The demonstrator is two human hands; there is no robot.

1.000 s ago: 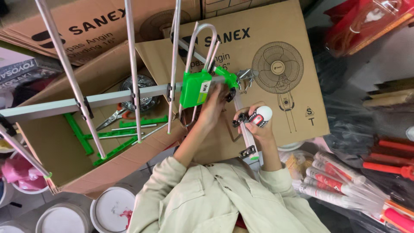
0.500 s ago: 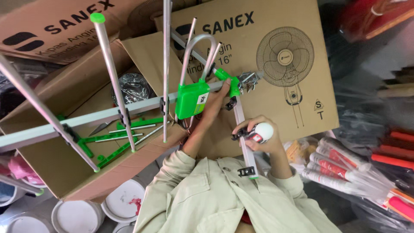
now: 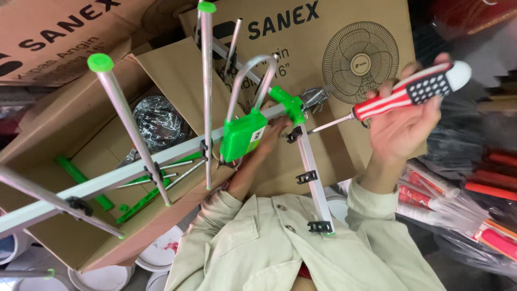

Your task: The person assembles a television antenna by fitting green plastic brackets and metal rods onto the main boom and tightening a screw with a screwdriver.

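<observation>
Right hand is raised, its fingers wrapped around the red-and-white striped screwdriver handle with a dark starred patch and white cap. The steel shaft runs down to the left, its tip at the black clip where the short aluminium cross-arm joins the long aluminium antenna boom.

Left hand sits under the boom just beside the bright green plastic junction box, touching both; how far its fingers are closed cannot be told, as the box hides most of them.

A bent aluminium loop rises from the green box. Thin aluminium rods with green caps cross the boom, fixed by black clips.

The assembly is held in the air over an open brown cardboard box containing green plastic strips and a clear-wrapped dark bundle. A flat carton printed with a fan drawing lies behind. Beige sleeves fill the lower edge.
</observation>
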